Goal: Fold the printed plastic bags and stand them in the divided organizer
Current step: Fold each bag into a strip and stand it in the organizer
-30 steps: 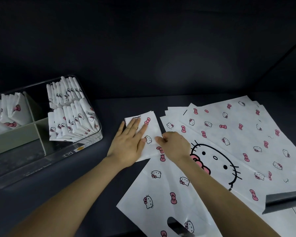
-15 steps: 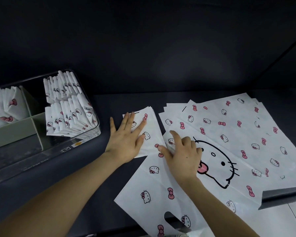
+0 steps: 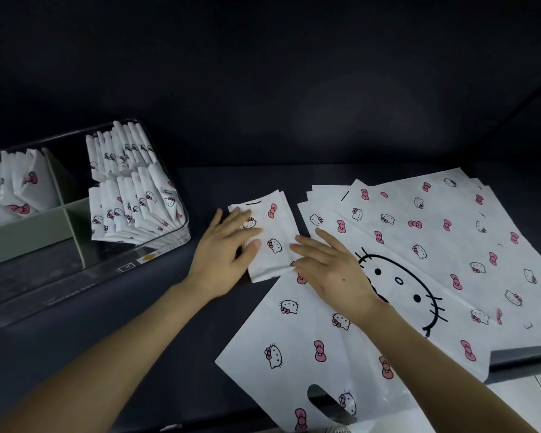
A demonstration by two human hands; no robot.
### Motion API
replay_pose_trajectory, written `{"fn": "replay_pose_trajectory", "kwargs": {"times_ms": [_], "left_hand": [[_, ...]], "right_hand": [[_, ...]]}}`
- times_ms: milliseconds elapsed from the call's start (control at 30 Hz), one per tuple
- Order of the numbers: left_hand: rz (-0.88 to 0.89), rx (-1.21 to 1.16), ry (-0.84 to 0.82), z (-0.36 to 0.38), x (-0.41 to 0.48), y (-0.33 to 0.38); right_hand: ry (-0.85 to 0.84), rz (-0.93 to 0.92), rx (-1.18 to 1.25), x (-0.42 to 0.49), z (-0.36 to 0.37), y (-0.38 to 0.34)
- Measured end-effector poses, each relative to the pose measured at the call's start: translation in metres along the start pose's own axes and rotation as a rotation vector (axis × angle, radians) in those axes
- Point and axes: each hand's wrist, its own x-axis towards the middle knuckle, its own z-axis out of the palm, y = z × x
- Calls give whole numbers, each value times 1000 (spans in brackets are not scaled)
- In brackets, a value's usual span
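Head view: the left hand lies flat on a small folded bag, fingers straight and pressing its left half onto the dark table. The right hand is also flat with straight fingers, its fingertips touching the folded bag's lower right edge while the palm rests on an unfolded printed bag. The hands are near each other but do not touch, and neither grips anything.

Left of the left hand stands the clear divided organizer, with a strip of bare table between the two. A packed row of folded bags stands in its compartments on the side nearest the left hand, and a looser bunch stands beyond a grey-green divider.

Right of the right hand, a fanned stack of flat bags covers the table, with the unfolded bag on top and its handle cutout near the person. Behind the right forearm the table edge drops to pale floor. A dark back wall closes the far side, with bare table between it and both hands.
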Motion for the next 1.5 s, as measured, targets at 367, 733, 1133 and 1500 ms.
{"fn": "replay_pose_trajectory", "kwargs": {"times_ms": [367,733,1133,1500], "left_hand": [[30,-45,4,-13,-40,3],[-457,-243,139,-7,-25,23],[-399,-169,346,7,-19,24],[-119,299,405,18,-15,10]], "right_hand": [[-152,314,330,7,-25,-21],[-205,944,792,49,-18,-11],[-207,1148,442,59,-7,-19],[-160,1027,218,47,11,-25]]}}
